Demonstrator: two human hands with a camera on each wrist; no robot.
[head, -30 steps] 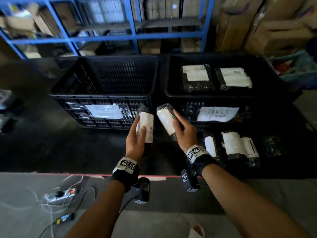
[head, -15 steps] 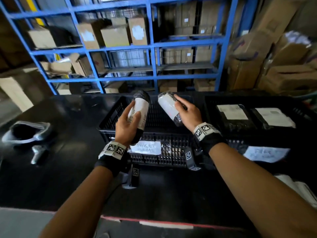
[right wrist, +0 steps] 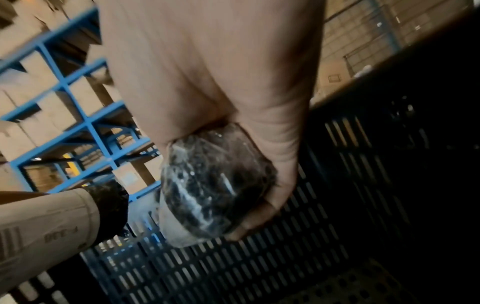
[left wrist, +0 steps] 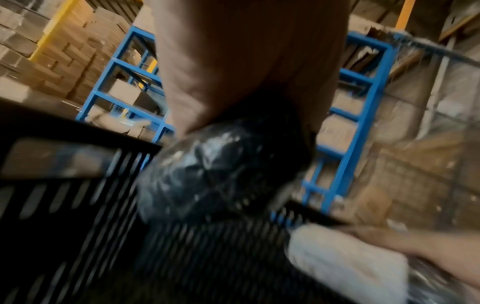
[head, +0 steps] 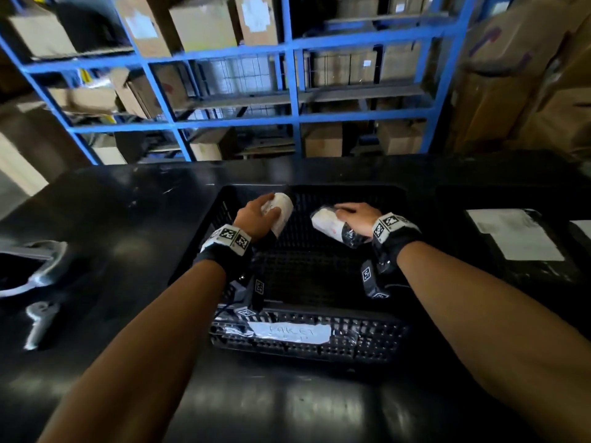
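Observation:
A black slotted crate [head: 307, 345] stands on the black table, a white handwritten label on its near wall. My left hand [head: 256, 215] grips a rolled dark packet with a white label [head: 283, 212] inside the crate, at its far left. My right hand [head: 356, 217] holds a second labelled packet [head: 332, 225] over the crate's far right part, lying almost flat. In the left wrist view the plastic-wrapped end of the packet [left wrist: 215, 172] sticks out below my palm. The right wrist view has my fingers curled round the other packet [right wrist: 213, 181] above the crate floor [right wrist: 259, 267].
A second black crate [head: 454, 199] at the right holds flat packets with white labels [head: 511, 235]. A grey bag [head: 32, 266] lies on the table at the left. Blue shelving [head: 292, 91] with cardboard boxes stands behind the table.
Both hands have carried their packets from in front of the crates up over the left crate and lowered them into it; the right packet has tipped from upright to nearly flat.

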